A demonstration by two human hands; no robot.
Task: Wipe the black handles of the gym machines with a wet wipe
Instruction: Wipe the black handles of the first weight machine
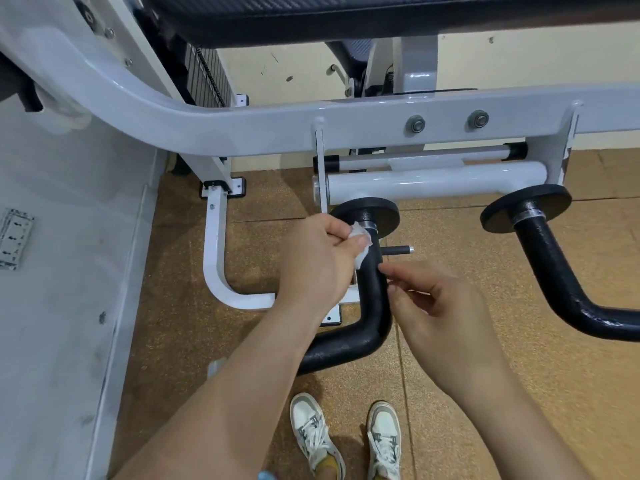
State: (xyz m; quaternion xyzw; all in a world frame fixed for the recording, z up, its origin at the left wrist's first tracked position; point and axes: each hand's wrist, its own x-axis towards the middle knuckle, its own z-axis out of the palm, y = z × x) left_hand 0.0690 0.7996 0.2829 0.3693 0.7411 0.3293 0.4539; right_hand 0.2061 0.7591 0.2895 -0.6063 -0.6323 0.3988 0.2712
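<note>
A black bent handle (372,299) hangs from the white machine frame (242,129), with a round black disc at its top. My left hand (318,261) presses a crumpled white wet wipe (362,242) against the upper part of this handle, just under the disc. My right hand (440,306) hovers at the handle's right side with fingers loosely curled; its fingertips touch or nearly touch the black grip, and it holds nothing. A second black handle (554,268) hangs further right, untouched.
A small black pin (398,251) sticks out to the right behind the handle. A white floor bracket (221,271) stands at the left. A grey panel (69,271) fills the left side. My white sneakers (346,438) stand on brown speckled floor tiles.
</note>
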